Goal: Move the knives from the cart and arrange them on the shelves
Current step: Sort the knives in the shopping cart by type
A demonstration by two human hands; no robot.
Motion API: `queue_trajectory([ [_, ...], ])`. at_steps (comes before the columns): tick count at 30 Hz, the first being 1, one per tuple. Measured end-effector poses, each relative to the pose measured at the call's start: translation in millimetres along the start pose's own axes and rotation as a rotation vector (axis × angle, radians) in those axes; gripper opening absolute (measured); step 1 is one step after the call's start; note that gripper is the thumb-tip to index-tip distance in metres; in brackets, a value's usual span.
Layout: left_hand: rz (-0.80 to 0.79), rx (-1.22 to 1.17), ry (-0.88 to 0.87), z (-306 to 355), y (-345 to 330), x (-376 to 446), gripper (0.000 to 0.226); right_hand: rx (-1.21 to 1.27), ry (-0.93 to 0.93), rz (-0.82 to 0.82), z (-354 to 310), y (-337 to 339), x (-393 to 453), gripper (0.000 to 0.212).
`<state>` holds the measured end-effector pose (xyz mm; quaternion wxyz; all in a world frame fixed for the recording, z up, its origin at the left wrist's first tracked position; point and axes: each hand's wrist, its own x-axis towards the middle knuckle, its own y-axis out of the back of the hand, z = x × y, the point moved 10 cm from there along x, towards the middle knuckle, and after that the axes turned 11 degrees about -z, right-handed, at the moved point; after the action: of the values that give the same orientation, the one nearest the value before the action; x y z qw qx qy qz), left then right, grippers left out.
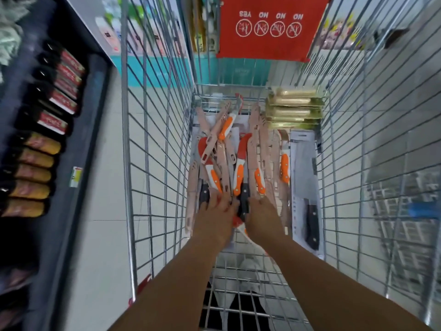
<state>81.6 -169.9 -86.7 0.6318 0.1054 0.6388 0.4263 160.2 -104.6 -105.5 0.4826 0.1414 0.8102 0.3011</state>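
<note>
Both hands [241, 216] low among knives [229, 161]

Both my arms reach down into the wire cart [152, 163]. My left hand [214, 211] rests on the heap of pink-sheathed and orange-handled knives [238, 161], fingers [220, 199] spread. My right hand [261, 215] lies beside a black-handled knife [244, 201]. A boxed cleaver [306, 187] lies along the cart's right wall, gold packs [294, 111] in its far right corner. Shelves [47, 130] of packaged goods stand left.
</note>
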Motion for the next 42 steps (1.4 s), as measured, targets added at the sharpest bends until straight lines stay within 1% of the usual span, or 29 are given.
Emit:
queue_trajectory([
  [1, -0.039, 0.006, -0.02, 4.0, -4.4, 0.6, 0.069, 0.061, 0.021, -0.024, -6.0, -5.1, 3.5, 0.028],
  [3, -0.067, -0.041, 0.016, -0.4, -10.8, 1.8, 0.065, 0.16, 0.002, -0.045, -8.4, -11.8, 9.3, 0.041],
  [5, -0.059, -0.089, 0.062, -10.8, -15.2, 1.8, 0.06, 0.165, -0.057, -0.039, -2.6, -15.0, 14.2, 0.053],
  [8, -0.072, -0.109, 0.135, -30.4, -23.5, 2.0, 0.05, 0.112, -0.122, 0.004, 3.1, -15.9, 17.6, 0.056],
  [10, -0.029, -0.136, 0.148, -37.4, -23.5, 2.5, 0.043, 0.158, -0.178, 0.045, 6.0, -16.0, 18.8, 0.055],
  [12, 0.058, -0.114, 0.145, -37.4, -15.4, 1.5, 0.038, 0.221, -0.239, 0.064, 8.0, -17.4, 20.0, 0.055],
  [14, 0.109, -0.133, 0.131, -34.0, -8.2, 3.1, 0.039, 0.267, -0.28, 0.05, 10.7, -19.3, 23.6, 0.059],
  [16, 0.077, -0.186, 0.114, -28.8, -10.4, 9.5, 0.043, 0.32, -0.303, 0.029, 14.8, -19.1, 27.2, 0.071],
  [18, 0.014, -0.233, 0.148, -26.3, -18.0, 17.1, 0.044, 0.388, -0.332, 0.007, 20.8, -20.4, 30.7, 0.079],
  [22, -0.057, -0.436, 0.283, -33.2, -32.7, 22.5, 0.027, 0.474, -0.383, -0.011, 29.6, -21.5, 30.3, 0.073],
  [26, -0.088, -0.553, 0.344, -33.1, -41.0, 23.5, 0.026, 0.605, -0.421, 0.009, 42.0, -23.8, 21.0, 0.059],
  [27, -0.087, -0.559, 0.348, -30.0, -40.6, 22.9, 0.027, 0.601, -0.412, 0.012, 44.3, -23.4, 19.3, 0.055],
  [29, -0.112, -0.554, 0.342, -22.3, -41.2, 22.9, 0.028, 0.57, -0.398, 0.017, 50.1, -21.5, 17.4, 0.056],
  [31, -0.125, -0.572, 0.333, -18.5, -41.9, 24.9, 0.031, 0.547, -0.39, -0.01, 52.8, -16.8, 15.8, 0.051],
  [35, -0.163, -0.687, 0.299, -14.9, -46.4, 30.4, 0.046, 0.574, -0.331, -0.077, 51.8, -9.3, 18.1, 0.038],
  [38, -0.188, -0.842, 0.293, -12.9, -46.5, 27.0, 0.039, 0.636, -0.291, -0.125, 49.6, -6.1, 14.7, 0.033],
  [41, -0.225, -1.002, 0.31, -12.2, -46.4, 17.5, 0.034, 0.69, -0.245, -0.168, 44.5, -4.3, 8.1, 0.035],
  [42, -0.219, -1.082, 0.324, -13.1, -47.6, 15.6, 0.041, 0.712, -0.238, -0.182, 43.1, -5.7, 5.8, 0.036],
])
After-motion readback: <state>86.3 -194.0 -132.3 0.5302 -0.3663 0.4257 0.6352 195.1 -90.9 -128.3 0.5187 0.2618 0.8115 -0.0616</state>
